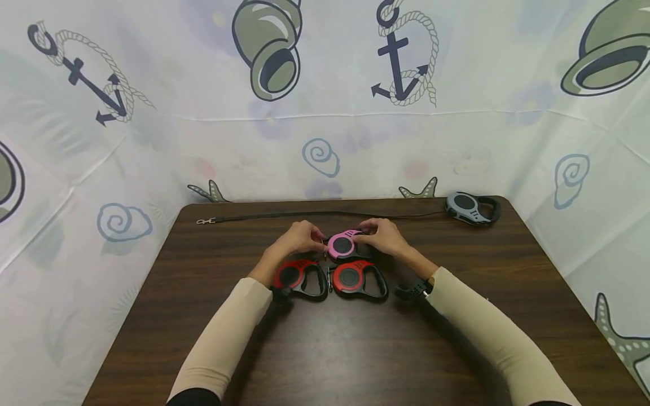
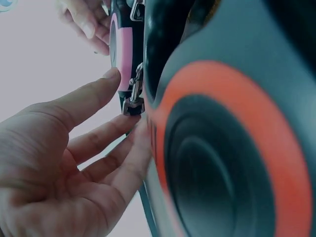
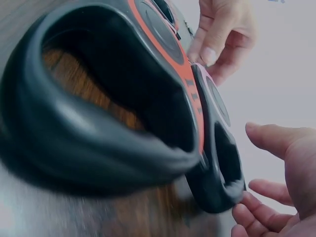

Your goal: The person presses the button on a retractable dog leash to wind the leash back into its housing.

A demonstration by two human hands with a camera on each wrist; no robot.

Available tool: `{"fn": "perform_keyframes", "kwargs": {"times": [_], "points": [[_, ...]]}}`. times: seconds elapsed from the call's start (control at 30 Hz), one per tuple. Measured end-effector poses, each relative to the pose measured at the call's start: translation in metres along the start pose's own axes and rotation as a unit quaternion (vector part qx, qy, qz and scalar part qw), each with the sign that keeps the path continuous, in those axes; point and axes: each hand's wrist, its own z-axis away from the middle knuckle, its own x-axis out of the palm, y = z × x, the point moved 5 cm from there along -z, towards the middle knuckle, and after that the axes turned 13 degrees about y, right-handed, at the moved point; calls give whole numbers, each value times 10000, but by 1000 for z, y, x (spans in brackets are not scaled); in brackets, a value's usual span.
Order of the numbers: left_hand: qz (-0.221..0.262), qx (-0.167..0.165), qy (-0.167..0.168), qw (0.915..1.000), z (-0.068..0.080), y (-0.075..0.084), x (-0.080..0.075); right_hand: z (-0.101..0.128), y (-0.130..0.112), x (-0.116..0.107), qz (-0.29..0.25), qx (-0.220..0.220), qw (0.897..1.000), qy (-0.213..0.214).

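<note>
So both hands are on the pink retractable leash (image 1: 343, 246), which sits on the dark wood surface (image 1: 355, 349) a bit past the middle. The left hand (image 1: 301, 237) is at its left edge and the right hand (image 1: 384, 235) at its right edge, near the handle. From the left wrist view, the left hand's fingers (image 2: 106, 126) are fairly straight, thumb tip touching the pink casing (image 2: 122, 59) and a fingertip by the little metal clip (image 2: 133, 96), so that grip looks spread, touching more than clamping. In the right wrist view the right hand (image 3: 281, 182) also looks spread, fingertips just at the black handle loop (image 3: 222, 182) of the pink one, not wrapped round it.

Just nearer the person lie two red-and-black leashes side by side: the left red leash (image 1: 298, 277) and the right red leash (image 1: 358, 278), almost touching each other and just beside the pink one. A grey leash (image 1: 471, 208) lies at the far right corner, its black cord (image 1: 325, 213) stretched along the far edge to a metal snap hook (image 1: 205, 221) on the left. An anchor-and-shell printed cloth (image 1: 152, 141) hangs all round.
</note>
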Motion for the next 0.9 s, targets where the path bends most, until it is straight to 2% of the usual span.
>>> {"fn": "perform_keyframes", "kwargs": {"times": [0.17,0.33,0.63,0.9], "points": [[-98,134,-48,9998,6,-3,-6,4,-1,-15,26,-298,9995,-29],[-172,478,223,9985,10,-12,-13,7,3,-33,160,-689,9975,-36],[148,766,841,9934,17,-46,-28,11,25,-67,448,-857,9953,17],[241,827,1327,9874,28,-74,-51,14,50,-103,1030,-954,9900,97]]}}
